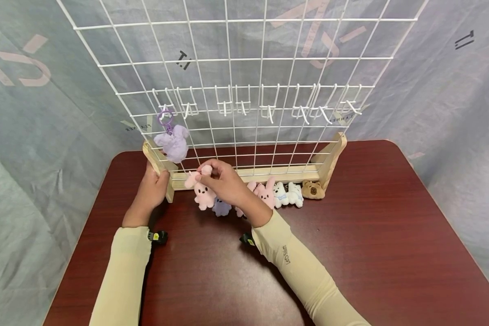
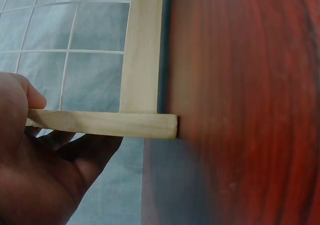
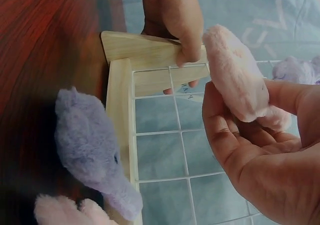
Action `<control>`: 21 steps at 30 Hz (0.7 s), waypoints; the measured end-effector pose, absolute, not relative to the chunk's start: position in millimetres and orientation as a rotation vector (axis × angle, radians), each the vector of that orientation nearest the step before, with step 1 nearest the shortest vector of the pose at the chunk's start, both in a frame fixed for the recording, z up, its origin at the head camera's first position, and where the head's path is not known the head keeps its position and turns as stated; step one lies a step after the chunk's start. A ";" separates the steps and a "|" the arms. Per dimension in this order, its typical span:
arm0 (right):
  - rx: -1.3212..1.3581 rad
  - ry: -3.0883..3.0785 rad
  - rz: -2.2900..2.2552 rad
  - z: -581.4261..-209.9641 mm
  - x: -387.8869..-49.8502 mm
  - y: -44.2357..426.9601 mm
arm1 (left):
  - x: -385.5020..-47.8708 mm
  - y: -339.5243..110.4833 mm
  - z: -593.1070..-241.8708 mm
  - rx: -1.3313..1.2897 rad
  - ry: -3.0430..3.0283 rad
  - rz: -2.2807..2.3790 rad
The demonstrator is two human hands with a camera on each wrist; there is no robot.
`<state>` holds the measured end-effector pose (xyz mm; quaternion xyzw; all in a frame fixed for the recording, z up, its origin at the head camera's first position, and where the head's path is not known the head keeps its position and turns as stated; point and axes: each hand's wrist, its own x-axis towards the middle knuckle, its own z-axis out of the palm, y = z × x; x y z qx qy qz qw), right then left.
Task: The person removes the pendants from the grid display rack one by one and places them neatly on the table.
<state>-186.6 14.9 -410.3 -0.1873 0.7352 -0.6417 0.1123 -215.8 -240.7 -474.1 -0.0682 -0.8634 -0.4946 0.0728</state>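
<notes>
My right hand (image 1: 224, 183) pinches a pink plush bunny (image 1: 204, 195) by its upper part, in front of the lower left of a white wire grid rack (image 1: 265, 59). In the right wrist view the bunny (image 3: 237, 75) sits between thumb and fingers, lifted off the table. My left hand (image 1: 152, 185) grips the rack's left wooden end piece (image 2: 100, 123), thumb on one side and fingers on the other. Above it, a purple plush keychain (image 1: 174, 144) hangs from the leftmost hook. A purple plush (image 1: 221, 207) lies on the table just beyond the held bunny.
Several white hooks (image 1: 269, 111) line one grid bar. Along the rack's wooden base (image 1: 248, 173) lie another pink bunny (image 1: 266, 194), white plush bears (image 1: 280, 195) and a brown plush bear (image 1: 313, 190). The dark red table (image 1: 212, 280) extends toward me; grey cloth hangs behind.
</notes>
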 end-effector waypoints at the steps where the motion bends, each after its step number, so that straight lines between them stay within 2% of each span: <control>1: -0.550 2.165 -1.871 -410.9 -187.1 14.8 | -215.3 -240.9 -474.0 -0.198 -2.602 -1.476; 21: -0.562 2.244 -1.731 -427.6 -194.3 13.7 | -216.0 -241.1 -474.9 -0.208 -2.592 -1.487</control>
